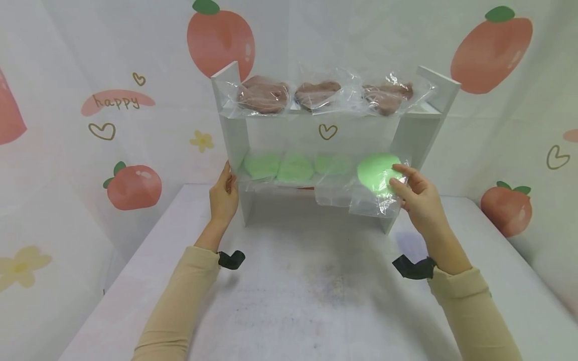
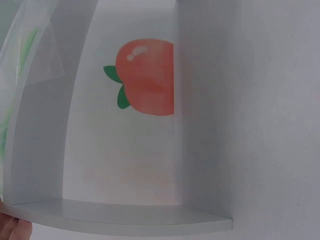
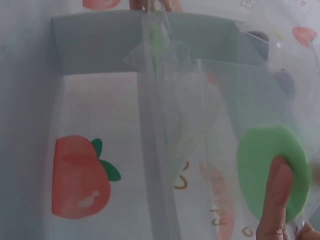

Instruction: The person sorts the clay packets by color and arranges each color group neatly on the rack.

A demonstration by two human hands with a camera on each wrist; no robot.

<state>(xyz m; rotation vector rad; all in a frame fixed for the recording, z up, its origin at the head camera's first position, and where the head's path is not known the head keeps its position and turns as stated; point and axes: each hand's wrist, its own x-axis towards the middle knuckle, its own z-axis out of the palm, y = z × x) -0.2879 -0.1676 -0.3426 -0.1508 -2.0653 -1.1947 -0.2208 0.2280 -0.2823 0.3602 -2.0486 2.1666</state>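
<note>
My right hand (image 1: 421, 198) pinches a clear plastic bag with a flat green disc (image 1: 378, 173) in it, at the right end of the lower board of a white shelf (image 1: 424, 143). In the right wrist view the thumb presses on the green disc (image 3: 272, 172). At the shelf's left side panel, my left hand (image 1: 224, 198) grips the panel's edge; only its fingertips (image 2: 20, 231) show in the left wrist view. Along the lower board lie more bagged green discs (image 1: 262, 166), their plastic hanging over the front edge.
On the top board sit three bagged brown lumps (image 1: 264, 95), (image 1: 317, 94), (image 1: 387, 97). The shelf stands on a white table (image 1: 289, 301) with faint stains. Behind it hangs a white cloth (image 1: 162, 45) printed with fruit, hearts and flowers.
</note>
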